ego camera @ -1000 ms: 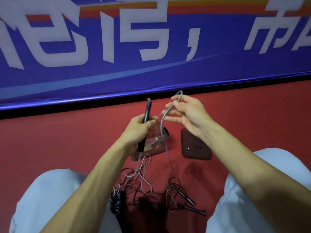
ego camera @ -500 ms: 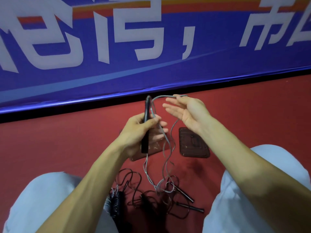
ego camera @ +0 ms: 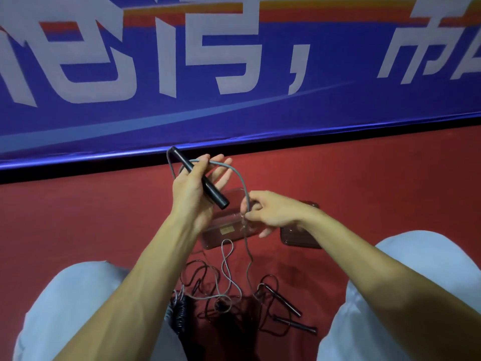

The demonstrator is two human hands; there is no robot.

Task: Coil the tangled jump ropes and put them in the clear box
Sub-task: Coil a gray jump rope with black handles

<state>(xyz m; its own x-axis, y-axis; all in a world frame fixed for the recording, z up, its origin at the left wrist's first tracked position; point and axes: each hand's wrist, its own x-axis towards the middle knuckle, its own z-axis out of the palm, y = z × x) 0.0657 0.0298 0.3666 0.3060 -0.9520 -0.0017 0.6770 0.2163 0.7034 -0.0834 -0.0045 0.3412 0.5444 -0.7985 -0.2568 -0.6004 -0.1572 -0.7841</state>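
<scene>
**Grey jump rope wound into loops above a clear box on a red floor [ego camera: 78,217].**
Nearest, below both grips, the tangle [ego camera: 208,287] of dark ropes and two loose handles [ego camera: 282,300] lies between the knees, not yet coiled. The right grip [ego camera: 270,212] is pinched on the grey rope [ego camera: 243,187], apparently to feed it upward. Just beneath it sit the clear box [ego camera: 221,231] and, to the right, its lid [ego camera: 299,238]. Farther off, the left grip [ego camera: 194,188] clamps the black handle [ego camera: 200,178] under the thumb, fingers spread to carry the loop. A blue banner [ego camera: 312,108] stands behind.

The left hand [ego camera: 194,188] and right hand [ego camera: 273,211] are bare, as are the forearms [ego camera: 145,277]; pale blue-grey trousers [ego camera: 67,303] cover both knees, near left and near right.
</scene>
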